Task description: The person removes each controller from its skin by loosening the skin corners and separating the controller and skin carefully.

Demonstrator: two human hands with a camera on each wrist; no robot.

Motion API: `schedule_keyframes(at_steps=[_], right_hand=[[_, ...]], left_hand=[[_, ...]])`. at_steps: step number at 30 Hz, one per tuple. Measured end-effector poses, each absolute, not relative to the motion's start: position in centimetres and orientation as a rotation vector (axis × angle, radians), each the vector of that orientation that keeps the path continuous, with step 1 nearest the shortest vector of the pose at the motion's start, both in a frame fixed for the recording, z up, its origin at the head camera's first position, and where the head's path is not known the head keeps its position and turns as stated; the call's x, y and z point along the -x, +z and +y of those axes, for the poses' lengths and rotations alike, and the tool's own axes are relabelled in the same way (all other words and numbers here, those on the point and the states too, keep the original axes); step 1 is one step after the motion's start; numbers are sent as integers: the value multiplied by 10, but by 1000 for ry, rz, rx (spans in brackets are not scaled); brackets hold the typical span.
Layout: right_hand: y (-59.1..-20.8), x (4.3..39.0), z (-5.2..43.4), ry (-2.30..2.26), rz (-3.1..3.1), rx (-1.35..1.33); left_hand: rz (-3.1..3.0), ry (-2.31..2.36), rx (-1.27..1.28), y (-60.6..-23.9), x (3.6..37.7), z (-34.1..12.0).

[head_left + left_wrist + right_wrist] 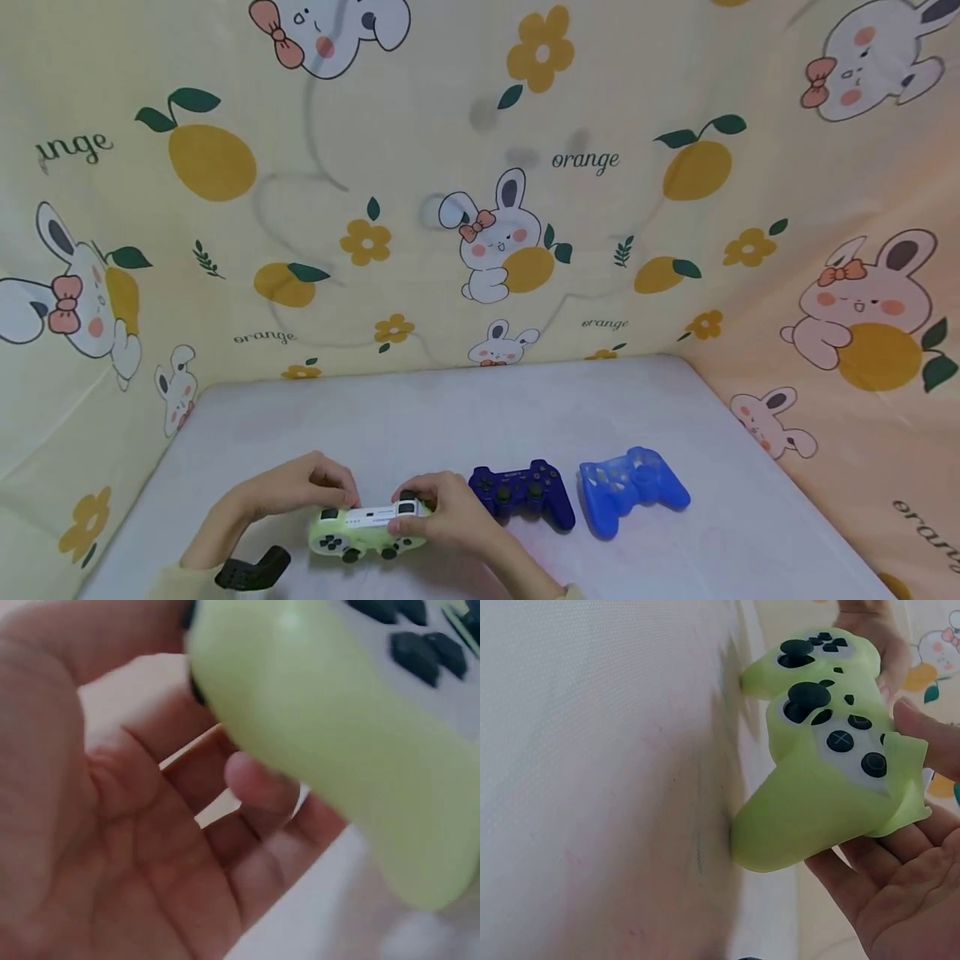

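A white game controller in a light green silicone cover (367, 529) rests on its grips near the front of the table, and both hands hold it. My left hand (300, 487) curls over its left end; in the left wrist view the green grip (337, 735) lies against the fingers (255, 780). My right hand (450, 517) grips the right end. In the right wrist view the thumb (922, 731) presses the edge of the green cover (825, 772), with the palm (900, 900) underneath. The controller's dark sticks and buttons show through the cover's openings.
A dark blue controller (525, 493) lies just right of my right hand, and an empty blue silicone cover (630, 487) lies beyond it. The pale table (450, 408) is walled on three sides by a rabbit-and-orange cloth (525, 208). A black mount (251, 571) sits at my left wrist.
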State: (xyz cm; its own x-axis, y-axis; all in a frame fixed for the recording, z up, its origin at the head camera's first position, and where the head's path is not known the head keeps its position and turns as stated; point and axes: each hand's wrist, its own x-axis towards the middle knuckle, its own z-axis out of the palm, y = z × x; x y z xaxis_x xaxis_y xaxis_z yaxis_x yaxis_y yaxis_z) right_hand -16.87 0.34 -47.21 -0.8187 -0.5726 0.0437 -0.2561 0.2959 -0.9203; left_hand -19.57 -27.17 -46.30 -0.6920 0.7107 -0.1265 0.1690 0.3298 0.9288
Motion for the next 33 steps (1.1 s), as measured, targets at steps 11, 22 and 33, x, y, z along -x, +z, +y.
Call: schedule_keyframes(at_steps=[11, 22, 33], right_hand=[[-472, 171, 5, -1543, 2271, 786], [-474, 169, 5, -1569, 2235, 794], [-473, 169, 4, -1543, 2247, 794]], left_hand=[[2226, 1236, -890, -443, 191, -266], [2076, 1223, -882, -447, 188, -265], [2232, 1068, -802, -431, 179, -257]])
